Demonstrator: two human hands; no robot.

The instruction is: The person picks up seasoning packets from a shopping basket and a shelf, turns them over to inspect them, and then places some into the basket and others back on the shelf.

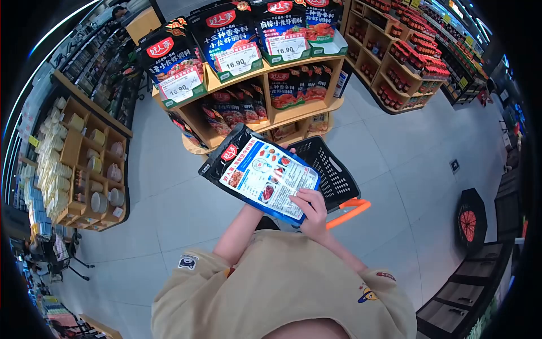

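Note:
A black and blue seasoning pouch (276,175) is held up in front of my chest, its printed back with small food photos and text turned toward me. My right hand (312,210) grips its lower right edge, fingers lying over the printed panel. My left forearm runs up behind the pouch, which hides most of that hand. Only a fingertip of my left hand (292,150) shows at the pouch's upper right edge, supporting it from behind. Just beyond the pouch is a black shopping basket cart (344,179) with an orange handle (350,213).
A wooden display stand (268,85) ahead carries several similar pouches (226,39) with price cards. Shelves of red-lidded jars (403,62) stand at the right. To the left is a wooden shelf of bowls (99,169). Grey floor tiles (384,198) lie between them.

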